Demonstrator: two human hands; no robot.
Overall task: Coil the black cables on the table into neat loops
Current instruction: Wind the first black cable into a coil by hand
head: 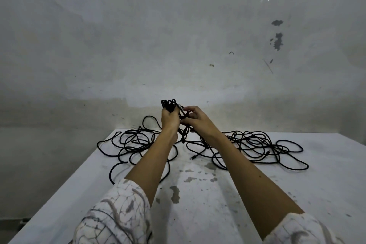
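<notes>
I see a small bundle of thin black cable loops [168,104] held up above the far edge of the table, its loop tops fanning out over my left hand [169,120], whose fingers are curled tight round it. My right hand [193,118] sits just beside it, fingers bent and pinching a black strand [183,115] that drops between the wrists. Loose black cable sprawls in a tangle [136,142] on the left and another tangle [257,147] on the right of the scuffed white tabletop [198,204]. Behind stands a stained grey wall [178,35].
</notes>
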